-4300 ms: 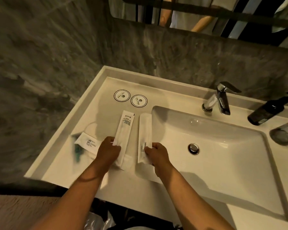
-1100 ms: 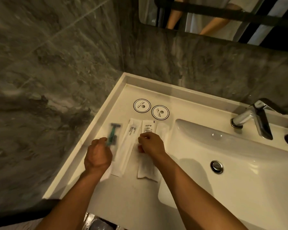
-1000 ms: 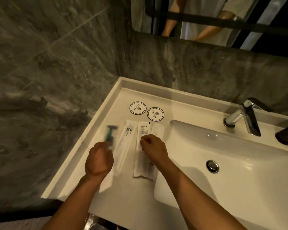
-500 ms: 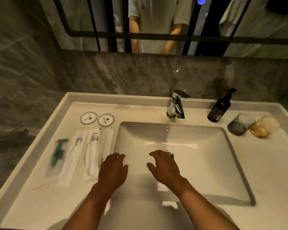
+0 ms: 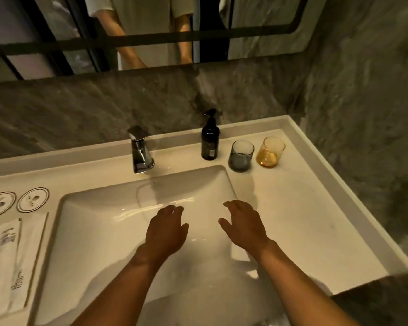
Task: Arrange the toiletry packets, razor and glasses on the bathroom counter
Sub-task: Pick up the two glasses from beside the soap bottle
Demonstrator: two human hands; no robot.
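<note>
My left hand (image 5: 166, 231) and my right hand (image 5: 244, 225) hover over the white sink basin (image 5: 99, 227), both empty with fingers spread. White toiletry packets (image 5: 12, 262) lie side by side on the counter at the far left, partly cut off by the frame edge. The razor is out of view. A grey glass (image 5: 241, 156) and an amber glass (image 5: 270, 152) stand upright next to each other at the back right of the counter, well beyond my right hand.
A chrome faucet (image 5: 140, 150) stands behind the basin, with a dark pump bottle (image 5: 210, 141) to its right. Two round coasters (image 5: 33, 200) lie at the back left. The white counter (image 5: 316, 222) ends in a raised rim at the right against a stone wall.
My view has swung right. Both hands let go of the packets and razor on the left and moved over the basin toward the right side; the razor has left the frame.
</note>
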